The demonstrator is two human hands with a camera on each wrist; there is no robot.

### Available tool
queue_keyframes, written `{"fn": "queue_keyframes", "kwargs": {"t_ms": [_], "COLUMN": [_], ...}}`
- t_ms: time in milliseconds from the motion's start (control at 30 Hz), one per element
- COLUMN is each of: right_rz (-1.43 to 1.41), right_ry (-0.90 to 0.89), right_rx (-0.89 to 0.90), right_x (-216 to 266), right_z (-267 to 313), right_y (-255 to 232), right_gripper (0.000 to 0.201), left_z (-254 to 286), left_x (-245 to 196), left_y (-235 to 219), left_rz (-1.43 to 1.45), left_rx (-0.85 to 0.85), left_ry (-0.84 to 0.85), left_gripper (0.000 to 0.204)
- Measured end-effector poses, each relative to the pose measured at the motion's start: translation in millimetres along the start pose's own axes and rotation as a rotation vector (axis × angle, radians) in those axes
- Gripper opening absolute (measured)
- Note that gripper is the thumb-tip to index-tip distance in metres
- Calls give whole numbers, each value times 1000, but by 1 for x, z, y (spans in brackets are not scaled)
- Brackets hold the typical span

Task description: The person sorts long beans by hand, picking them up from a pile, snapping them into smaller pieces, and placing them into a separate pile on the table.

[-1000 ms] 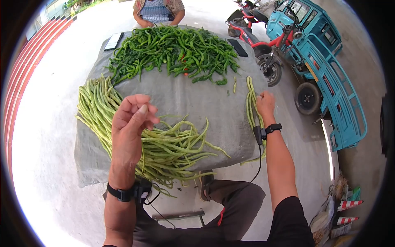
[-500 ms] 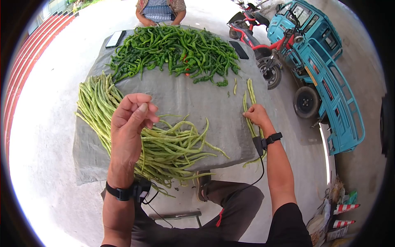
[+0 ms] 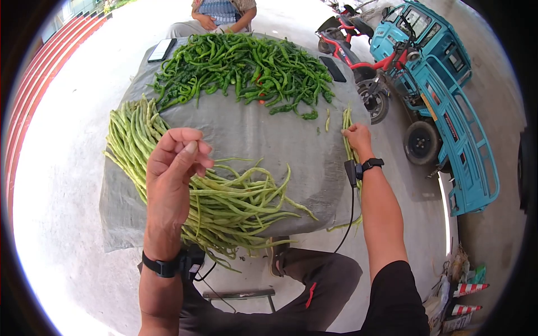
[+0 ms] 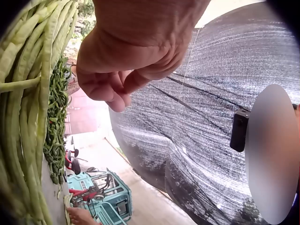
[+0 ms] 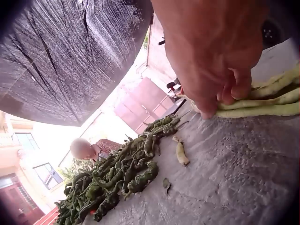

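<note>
My right hand (image 3: pixel 358 140) is at the right edge of the cloth-covered table, its fingers pinching a few long green beans (image 3: pixel 347 120) laid lengthwise there. In the right wrist view, its curled fingers (image 5: pixel 241 86) sit on the pale green pods (image 5: pixel 262 112). My left hand (image 3: pixel 172 179) is raised over a big pile of long beans (image 3: pixel 235 210), fingers loosely curled and thumb near the fingertips. Nothing shows in it in the left wrist view, where the beans (image 4: pixel 28 108) lie beside it.
Green chili peppers (image 3: pixel 241 70) are heaped along the far side, between two phones (image 3: pixel 162 50) (image 3: pixel 333 69). A short bean piece (image 3: pixel 328 120) lies near the right edge. Across the table sits a person (image 3: pixel 221 14). A red scooter (image 3: pixel 358 56) and a blue cargo tricycle (image 3: pixel 443 106) stand to the right.
My right hand first came nearer and left onto the beans at the right edge, then shifted slightly away and right. Those beans now lie closer together. My left hand has barely moved.
</note>
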State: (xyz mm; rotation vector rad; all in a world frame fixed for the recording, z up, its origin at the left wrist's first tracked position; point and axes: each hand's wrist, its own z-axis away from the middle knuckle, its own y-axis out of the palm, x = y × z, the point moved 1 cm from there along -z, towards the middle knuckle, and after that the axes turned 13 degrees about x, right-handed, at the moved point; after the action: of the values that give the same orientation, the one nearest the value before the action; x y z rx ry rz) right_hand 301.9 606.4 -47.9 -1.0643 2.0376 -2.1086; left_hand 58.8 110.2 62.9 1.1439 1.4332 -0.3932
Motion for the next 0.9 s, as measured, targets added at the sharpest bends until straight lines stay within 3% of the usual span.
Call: {"fn": "queue_keyframes", "kwargs": {"t_ms": [67,167,267,367,633,767,900], "right_rz": [42,191,315,319,249,199,266], "right_ry": [18,-52,-70,-20,-279,-244,-254], "right_rx": [40,-127,-165,20,-53,28,19], "right_x": [-3,0,-14,-18,-9,-15,-7], "right_z": [3,20,45,77,76,61,56], "right_y": [6,-13,-16,-5,6,3,-8], "right_gripper": [40,51,59,55,35,34,38], "left_z": [0,0,1,1,3,1,5], "left_x": [1,-1,-4,-4,-1,-14,-32], "left_y": [-2,-4,-5,-6,-8,-29,-61], "left_rz": [16,15,10,14,9,21,72], "left_rx": [-2,-10,-9,-15,-7,-96,-318], "left_ry": [11,5,0,10,15,120,221], "left_gripper": [15,15,14,14,14,14,14]}}
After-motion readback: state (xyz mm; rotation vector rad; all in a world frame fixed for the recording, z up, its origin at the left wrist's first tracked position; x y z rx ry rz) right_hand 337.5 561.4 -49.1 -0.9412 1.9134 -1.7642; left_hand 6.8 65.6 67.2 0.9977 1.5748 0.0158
